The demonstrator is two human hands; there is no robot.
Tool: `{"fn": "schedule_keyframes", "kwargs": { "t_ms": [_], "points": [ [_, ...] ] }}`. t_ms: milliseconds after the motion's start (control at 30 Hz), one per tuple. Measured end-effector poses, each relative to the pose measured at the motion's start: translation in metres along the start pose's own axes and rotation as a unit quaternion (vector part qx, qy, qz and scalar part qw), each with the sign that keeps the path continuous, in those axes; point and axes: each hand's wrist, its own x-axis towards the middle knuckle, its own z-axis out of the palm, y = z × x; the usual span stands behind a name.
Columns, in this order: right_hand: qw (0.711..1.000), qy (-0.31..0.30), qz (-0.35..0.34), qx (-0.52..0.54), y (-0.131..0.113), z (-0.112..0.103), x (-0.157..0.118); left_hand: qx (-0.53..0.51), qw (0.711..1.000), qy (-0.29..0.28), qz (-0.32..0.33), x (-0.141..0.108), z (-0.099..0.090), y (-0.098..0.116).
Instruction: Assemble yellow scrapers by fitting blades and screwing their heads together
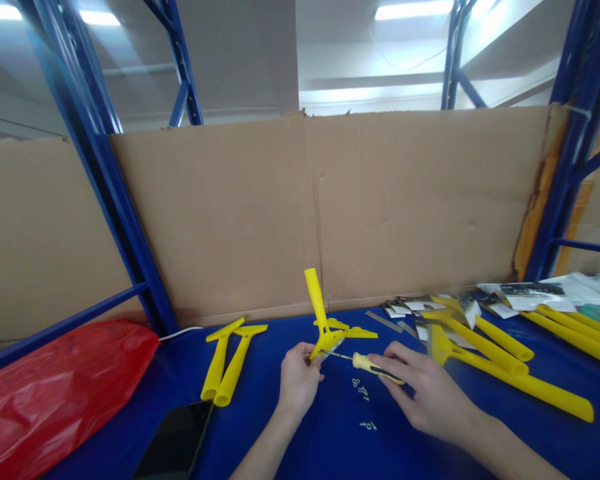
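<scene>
My left hand (300,380) is closed round the lower end of a yellow plastic scraper (318,303), whose tubular handle points up and away. A screwdriver (365,363) with a pale yellow and black handle is gripped in my right hand (425,393). Its shaft runs left, and the tip meets the scraper head beside my left fingers. Flat yellow plastic pieces (360,333) lie just behind the scraper. Small metal screws and nuts (363,389) are scattered on the blue surface between my hands, with a few more (369,425) closer to me.
Two yellow scraper handles (233,370) lie to the left, near a black phone (177,440) and a red plastic bag (70,393). At right are longer yellow scrapers (525,387), metal strips (384,321) and packaging (533,293). Cardboard (230,220) and blue rack posts (130,247) stand behind.
</scene>
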Motion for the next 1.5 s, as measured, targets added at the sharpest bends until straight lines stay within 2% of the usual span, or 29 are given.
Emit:
{"fn": "schedule_keyframes", "kwargs": {
  "t_ms": [67,133,200,233,300,367,467,533,633,833,1000,1100,1200,1267,1400,1500],
  "points": [
    [0.999,0.048,-0.013,-0.003,-0.001,0.002,0.001,0.039,0.999,0.003,0.023,0.002,0.000,-0.005],
    [0.992,0.124,-0.012,0.003,-0.003,0.004,0.004,0.072,0.996,0.003,0.051,0.002,0.000,-0.009],
    [0.982,0.189,0.006,-0.001,-0.004,0.005,0.007,0.092,0.993,0.001,0.075,0.000,0.002,-0.012],
    [0.979,0.202,0.021,-0.005,-0.005,0.004,0.009,0.095,0.992,0.000,0.083,-0.001,0.003,-0.012],
    [0.982,0.179,0.058,0.000,-0.006,0.002,0.010,0.086,0.993,0.005,0.079,-0.004,0.004,-0.012],
    [0.988,0.126,0.084,0.018,-0.007,0.000,0.009,0.062,0.997,0.019,0.050,-0.006,0.005,-0.009],
    [0.993,0.086,0.074,0.028,-0.009,0.000,0.005,0.037,0.998,0.040,0.008,-0.006,0.003,-0.005],
    [0.994,0.081,0.067,0.011,-0.011,0.001,0.003,0.035,0.998,0.049,0.003,-0.005,0.001,-0.004],
    [0.992,0.077,0.095,-0.011,-0.016,0.003,0.004,0.041,0.998,0.053,0.009,-0.004,-0.001,-0.002],
    [0.983,0.125,0.123,0.046,-0.020,0.000,0.009,0.077,0.996,0.036,0.030,-0.009,0.002,0.000],
    [0.978,0.135,0.156,0.022,-0.016,-0.002,0.010,0.086,0.995,0.038,0.032,-0.010,0.003,0.000],
    [0.981,0.100,0.155,0.051,-0.014,-0.002,0.010,0.075,0.996,0.044,0.021,-0.010,0.002,0.000],
    [0.976,0.045,0.210,0.034,-0.013,-0.001,0.010,0.076,0.996,0.045,0.031,-0.009,0.001,0.000],
    [0.972,0.039,0.230,0.026,-0.012,-0.001,0.009,0.077,0.995,0.052,0.036,-0.008,0.000,0.000],
    [0.982,0.075,0.162,0.062,-0.012,0.002,0.007,0.057,0.996,0.064,0.028,-0.006,-0.001,0.000],
    [0.986,0.069,0.138,0.059,-0.013,0.003,0.007,0.061,0.996,0.057,0.035,-0.006,-0.002,-0.001]
  ]
}}
